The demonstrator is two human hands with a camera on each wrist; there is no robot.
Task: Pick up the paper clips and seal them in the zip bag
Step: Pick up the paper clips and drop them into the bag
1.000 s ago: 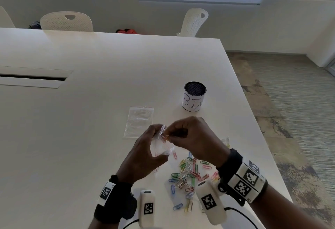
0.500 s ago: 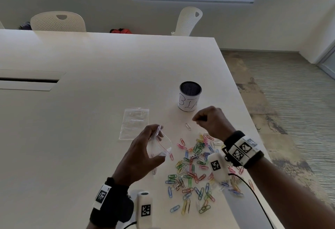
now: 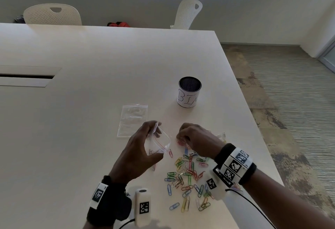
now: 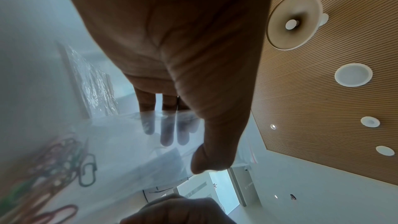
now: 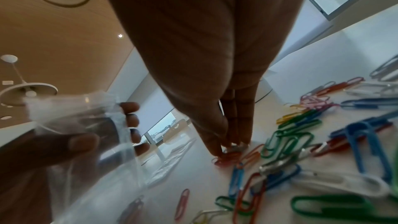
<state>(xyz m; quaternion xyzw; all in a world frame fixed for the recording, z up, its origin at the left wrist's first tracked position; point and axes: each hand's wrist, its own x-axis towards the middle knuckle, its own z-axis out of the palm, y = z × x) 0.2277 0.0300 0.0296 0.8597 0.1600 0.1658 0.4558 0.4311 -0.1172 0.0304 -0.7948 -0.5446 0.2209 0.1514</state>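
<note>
From the head view I see my left hand [image 3: 139, 149] holding the zip bag [image 3: 159, 141] above the counter [image 3: 90, 138], just beside the pile of paper clips [image 3: 188, 176], with the bag's mouth open toward my right hand [image 3: 195, 138]. This view does not show what my right fingertips do, because the back of the hand covers them. The right wrist view shows it: my right fingers [image 5: 215, 146] are brought together and point down, touching a red clip [image 5: 226, 157] at the edge of the pile nearest the bag. I cannot tell if they pinch it already. The left wrist view shows my left thumb [image 4: 213, 156] on one side of the bag and the other fingers [image 4: 165, 134] behind the clear plastic, so they are clamped on it; some clips lie inside the bag. Only the head view shows a second flat bag [image 3: 133, 120] and a cup [image 3: 189, 92] beyond the pile.
</note>
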